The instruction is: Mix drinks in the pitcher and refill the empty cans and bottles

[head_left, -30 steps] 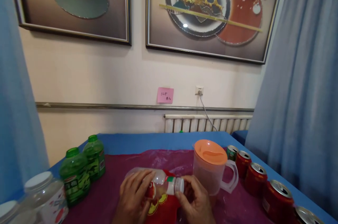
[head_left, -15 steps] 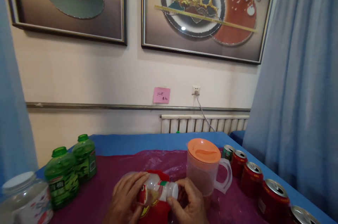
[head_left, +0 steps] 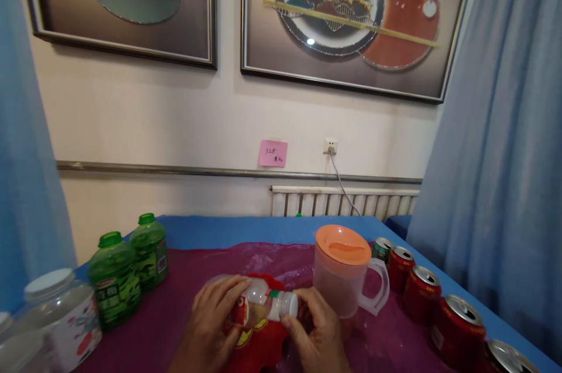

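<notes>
A clear plastic bottle point(head_left: 258, 303) with a red label lies on its side between my hands, its white cap point(head_left: 288, 305) pointing right. My left hand point(head_left: 213, 320) is wrapped round the bottle's body. The fingers and thumb of my right hand point(head_left: 317, 326) pinch the white cap. Beneath the bottle is a red item point(head_left: 267, 346) with yellow marks, partly hidden by my hands. Just behind my right hand stands a clear pitcher point(head_left: 336, 279) with an orange lid point(head_left: 343, 245).
Two green bottles point(head_left: 115, 282) and a clear jar with a white lid point(head_left: 50, 283) stand at the left. Several red cans point(head_left: 420, 300) and a green can point(head_left: 381, 249) line the right side. A purple sheet point(head_left: 188, 267) covers part of the blue table point(head_left: 219, 229).
The view has shifted slightly, so the scene sits a little higher and further right. My hands keep the same hold on the bottle and cap.
</notes>
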A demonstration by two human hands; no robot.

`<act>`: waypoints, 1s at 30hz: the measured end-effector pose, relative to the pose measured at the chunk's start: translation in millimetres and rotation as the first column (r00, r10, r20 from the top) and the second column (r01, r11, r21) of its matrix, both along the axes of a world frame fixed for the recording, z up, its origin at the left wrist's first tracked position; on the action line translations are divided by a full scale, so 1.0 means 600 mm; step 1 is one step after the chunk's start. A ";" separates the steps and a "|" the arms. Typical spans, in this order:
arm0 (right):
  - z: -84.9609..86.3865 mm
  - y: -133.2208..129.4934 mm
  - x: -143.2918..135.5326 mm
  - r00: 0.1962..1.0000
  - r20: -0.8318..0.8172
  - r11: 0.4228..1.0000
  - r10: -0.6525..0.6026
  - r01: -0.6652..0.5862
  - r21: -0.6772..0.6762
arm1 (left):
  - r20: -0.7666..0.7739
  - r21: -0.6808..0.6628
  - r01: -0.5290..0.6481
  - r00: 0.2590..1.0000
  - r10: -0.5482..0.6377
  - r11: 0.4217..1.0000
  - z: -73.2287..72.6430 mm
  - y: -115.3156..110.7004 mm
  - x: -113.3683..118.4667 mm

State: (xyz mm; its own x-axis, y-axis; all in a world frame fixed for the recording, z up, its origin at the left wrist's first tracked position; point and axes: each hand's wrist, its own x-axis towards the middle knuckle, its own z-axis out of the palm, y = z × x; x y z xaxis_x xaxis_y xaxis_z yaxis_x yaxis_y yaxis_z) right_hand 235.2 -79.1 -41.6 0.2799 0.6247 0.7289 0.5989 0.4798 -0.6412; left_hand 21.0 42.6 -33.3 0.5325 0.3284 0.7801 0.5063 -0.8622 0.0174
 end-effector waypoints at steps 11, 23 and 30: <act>0.000 -0.008 0.002 1.000 0.000 1.000 0.018 -0.018 -0.013 | 0.003 -0.027 -0.011 1.000 0.011 1.000 0.010 -0.011 0.003; -0.009 -0.016 -0.007 0.995 0.079 0.997 -0.066 0.063 0.040 | -0.026 -0.076 -0.016 1.000 0.014 0.997 0.006 -0.001 -0.006; -0.003 -0.018 -0.006 0.998 -0.044 0.999 -0.046 0.047 0.009 | -0.066 -0.051 -0.003 0.998 0.000 0.999 0.013 -0.007 -0.003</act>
